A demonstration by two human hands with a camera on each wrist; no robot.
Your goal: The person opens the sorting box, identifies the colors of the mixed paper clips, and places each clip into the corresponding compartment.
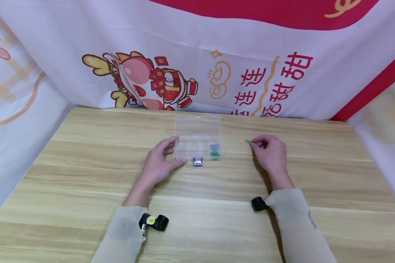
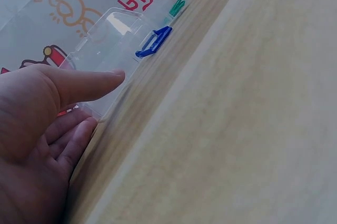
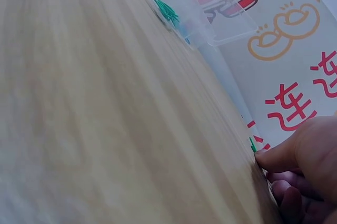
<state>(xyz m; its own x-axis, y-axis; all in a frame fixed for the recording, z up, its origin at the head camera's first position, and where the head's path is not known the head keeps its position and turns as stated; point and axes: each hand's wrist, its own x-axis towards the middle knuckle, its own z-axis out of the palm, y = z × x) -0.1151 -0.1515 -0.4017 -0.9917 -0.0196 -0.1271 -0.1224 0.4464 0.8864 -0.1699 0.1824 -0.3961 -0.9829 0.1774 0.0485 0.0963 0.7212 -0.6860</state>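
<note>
A clear plastic compartment box lies on the table, its transparent lid tipped back and a blue latch at its front. My left hand holds the box's left end, thumb along the front edge and fingers at the left side. Several green paper clips fill a right-hand compartment, with small blue pieces behind them. To the right of the box, my right hand pinches one green paper clip between thumb and forefinger, low over the table. The right wrist view shows that clip's tip sticking out.
The wood-grain table runs back to a white printed cloth hanging close behind the box. More cloth hangs at the left and right sides. A black wrist camera sits on each sleeve.
</note>
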